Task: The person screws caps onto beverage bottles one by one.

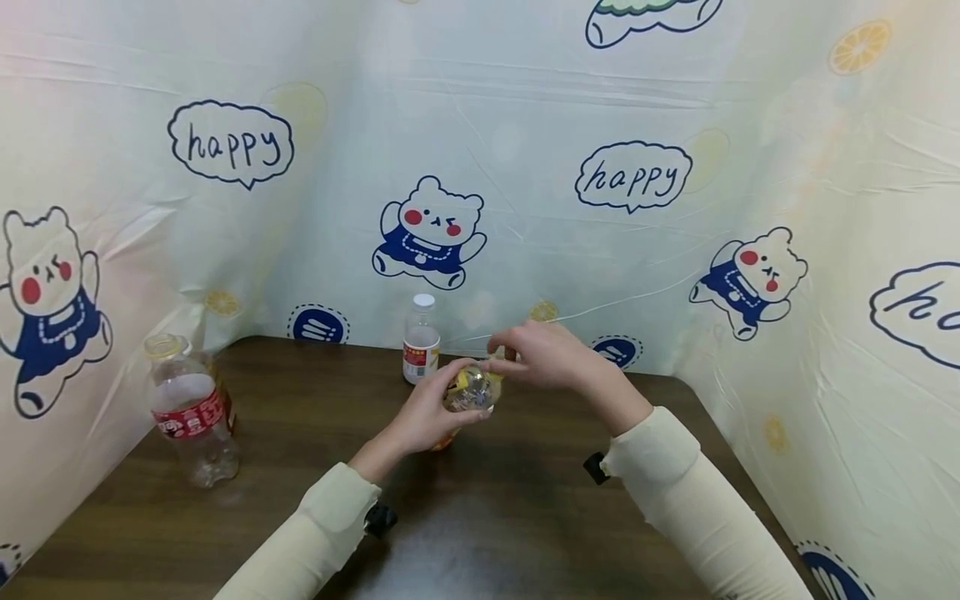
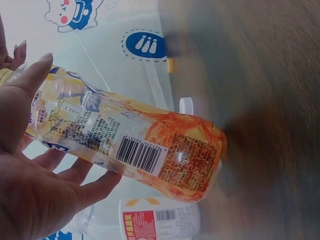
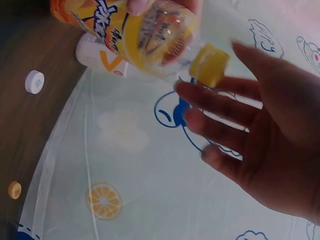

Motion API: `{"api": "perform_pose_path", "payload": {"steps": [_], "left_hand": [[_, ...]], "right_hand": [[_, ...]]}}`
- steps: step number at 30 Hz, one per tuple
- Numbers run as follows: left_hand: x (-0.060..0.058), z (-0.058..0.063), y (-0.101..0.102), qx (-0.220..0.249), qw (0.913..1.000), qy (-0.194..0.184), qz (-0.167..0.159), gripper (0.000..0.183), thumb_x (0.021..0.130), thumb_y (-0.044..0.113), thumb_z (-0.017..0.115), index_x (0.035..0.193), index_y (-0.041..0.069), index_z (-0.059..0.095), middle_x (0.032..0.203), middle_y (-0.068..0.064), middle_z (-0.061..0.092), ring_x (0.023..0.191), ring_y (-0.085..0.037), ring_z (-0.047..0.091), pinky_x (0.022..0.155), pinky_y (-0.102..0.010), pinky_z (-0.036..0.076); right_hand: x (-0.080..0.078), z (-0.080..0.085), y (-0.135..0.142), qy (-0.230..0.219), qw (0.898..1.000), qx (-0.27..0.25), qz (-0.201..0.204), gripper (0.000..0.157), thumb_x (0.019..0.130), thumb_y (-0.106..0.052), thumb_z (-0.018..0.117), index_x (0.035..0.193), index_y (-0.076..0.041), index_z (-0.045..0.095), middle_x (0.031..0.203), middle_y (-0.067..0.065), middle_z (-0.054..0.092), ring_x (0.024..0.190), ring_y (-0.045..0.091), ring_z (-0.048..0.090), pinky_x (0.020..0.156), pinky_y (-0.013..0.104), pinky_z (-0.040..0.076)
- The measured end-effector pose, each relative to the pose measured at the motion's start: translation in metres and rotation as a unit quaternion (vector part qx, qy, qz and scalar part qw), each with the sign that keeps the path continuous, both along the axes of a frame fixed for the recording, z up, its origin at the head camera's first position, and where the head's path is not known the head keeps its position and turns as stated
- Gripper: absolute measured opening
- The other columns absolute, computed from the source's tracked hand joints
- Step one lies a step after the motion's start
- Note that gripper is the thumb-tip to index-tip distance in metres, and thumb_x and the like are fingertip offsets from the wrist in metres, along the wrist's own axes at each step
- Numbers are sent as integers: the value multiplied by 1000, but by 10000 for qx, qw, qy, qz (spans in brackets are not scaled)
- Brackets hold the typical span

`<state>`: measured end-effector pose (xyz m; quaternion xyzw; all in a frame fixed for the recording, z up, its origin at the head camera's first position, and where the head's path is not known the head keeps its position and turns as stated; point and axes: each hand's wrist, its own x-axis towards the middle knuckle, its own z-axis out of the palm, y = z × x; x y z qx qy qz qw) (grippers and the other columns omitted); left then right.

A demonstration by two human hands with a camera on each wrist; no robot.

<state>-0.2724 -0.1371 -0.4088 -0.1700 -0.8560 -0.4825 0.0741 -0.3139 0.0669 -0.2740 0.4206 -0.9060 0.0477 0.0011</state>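
Bottle (image 2: pixel 125 135) over tabletop (image 1: pixel 540 517), short of far edge's middle. Left hand (image 1: pixel 427 410) clamped round its upper body. Right hand (image 1: pixel 551 358) beside cap (image 3: pixel 210 65), fingers apart; contact: cannot tell. Best, likely: pinch cap squarely, thumb plus 2 fingers; left grip firm, no crushing.

left hand (image 1: pixel 426 414) gripping tilted bottle (image 1: pixel 472 392), right hand (image 1: pixel 546 356) at its top, brown table (image 1: pixel 525 517)

The held bottle (image 2: pixel 117 127) looked like clear, glossy plastic in a shiny film wrap (image 2: pixel 192 155), its cap (image 3: pixel 210 65) opaque plastic, the tabletop (image 1: pixel 562 508) smooth, faintly glossy wood, the backdrop (image 1: pixel 517 108) creased, sheeny plastic, and the sleeves (image 1: pixel 318 529) matt cloth.
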Motion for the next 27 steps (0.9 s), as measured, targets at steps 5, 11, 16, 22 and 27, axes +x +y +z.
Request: {"api": "perform_pose_path", "payload": {"steps": [5,11,16,22,27], "left_hand": [[1,0,-1,12,9999,-74,112,73,85,31,86,147,28,48,138,-2,58,119,-23,59,103,-50,51],[0,0,0,47,9996,-177,202,72,85,28,86,146,32,48,137,0,58,118,-22,59,103,-50,52],[-1,-2,-1,64,9997,-166,194,73,85,28,86,146,32,48,137,0,58,118,-22,60,102,-49,52],[-1,-2,-3,44,9997,-158,182,73,86,30,86,148,30,47,138,-2,57,120,-23,59,104,-51,51],[0,-1,-4,102,9996,-208,164,72,85,30,86,146,31,47,137,0,58,120,-23,59,103,-49,51]], "right_hand": [[1,3,2,-342,9991,134,207,33,96,-39,72,124,-22,66,96,-8,68,83,12,61,72,32,53],[1,-2,1,-41,9998,169,-2,28,99,-49,65,89,-22,65,70,-4,59,63,13,53,55,30,42],[4,-3,-1,189,9992,246,-256,44,100,-56,57,75,-20,63,62,-4,53,57,14,50,50,29,37],[6,0,-3,105,9995,246,-139,32,98,-52,64,109,-23,72,77,-8,63,70,13,56,58,30,45],[4,0,-5,-136,9997,156,116,29,97,-42,70,119,-23,70,89,-9,66,78,13,59,68,30,50]]}}
